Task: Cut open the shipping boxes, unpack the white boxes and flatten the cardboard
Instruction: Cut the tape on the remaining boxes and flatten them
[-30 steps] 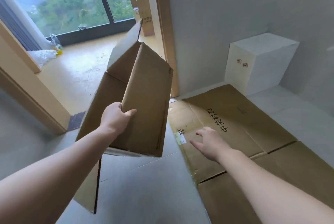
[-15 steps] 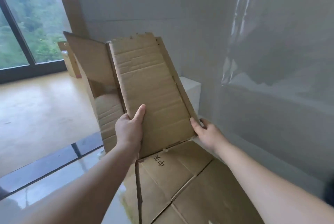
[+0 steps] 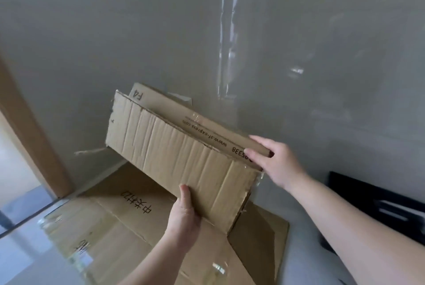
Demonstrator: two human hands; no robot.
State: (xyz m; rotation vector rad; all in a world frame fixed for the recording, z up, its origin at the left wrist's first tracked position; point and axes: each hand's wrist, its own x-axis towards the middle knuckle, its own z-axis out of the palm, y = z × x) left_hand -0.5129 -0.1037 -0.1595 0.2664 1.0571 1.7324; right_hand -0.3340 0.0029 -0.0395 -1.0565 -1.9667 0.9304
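Change: half a second ago the box stood upright with flaps splayed; now it is turned sideways and folded nearly flat
Left hand: clamps its near bottom edge, thumb on the face
Right hand: grips the printed top edge
Position: held tilted above the flat cardboard on the floor, close to the wall
Meaning: flattening looks almost finished; laying it on the pile is likely next
White boxes: none visible
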